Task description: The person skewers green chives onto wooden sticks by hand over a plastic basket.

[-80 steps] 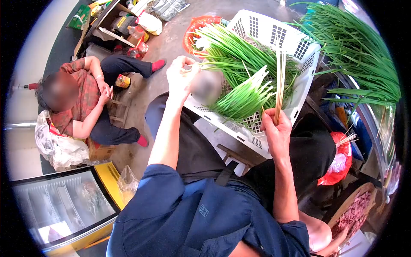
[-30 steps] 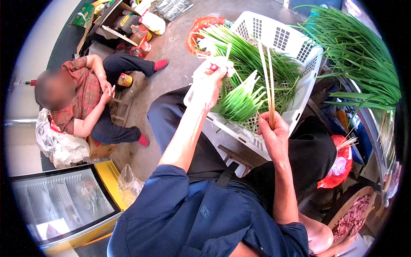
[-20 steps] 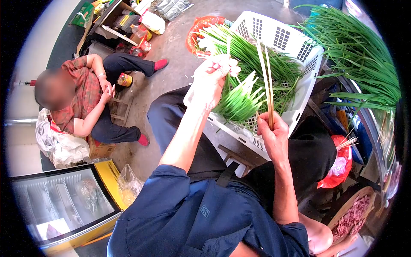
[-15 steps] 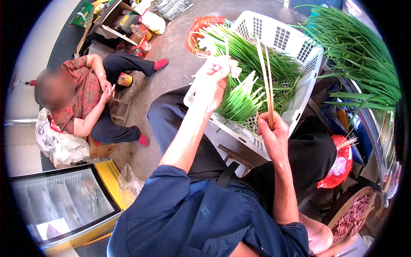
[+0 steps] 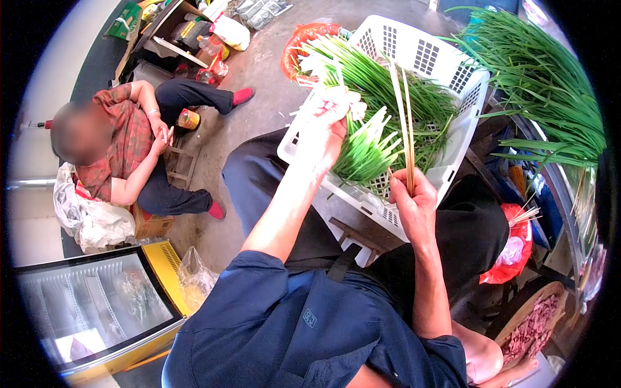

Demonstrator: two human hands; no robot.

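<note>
My left hand (image 5: 328, 121) is over the near left side of a white plastic basket (image 5: 469, 113), its fingers curled round pale chive stalks. Glare hides much of the grip. Just beside it, a bunch of chives (image 5: 367, 152) shows its pale ends upward and its green part down in the basket. More long chives (image 5: 388, 84) lie across the basket behind. At the basket's near edge, my right hand (image 5: 414, 199) pinches several thin bamboo skewers (image 5: 406, 123), which point up and away from me.
A big heap of chives (image 5: 530, 84) lies at the right. Below it are a red bag (image 5: 511, 258) with sticks and a round container of reddish pieces (image 5: 533, 326). A seated person (image 5: 123, 136) is on the left, above a glass-topped freezer (image 5: 97, 304).
My left hand has shifted very slightly at the basket. The right hand and its skewers are almost still. At the lower right, another person's hand has moved by the round container.
</note>
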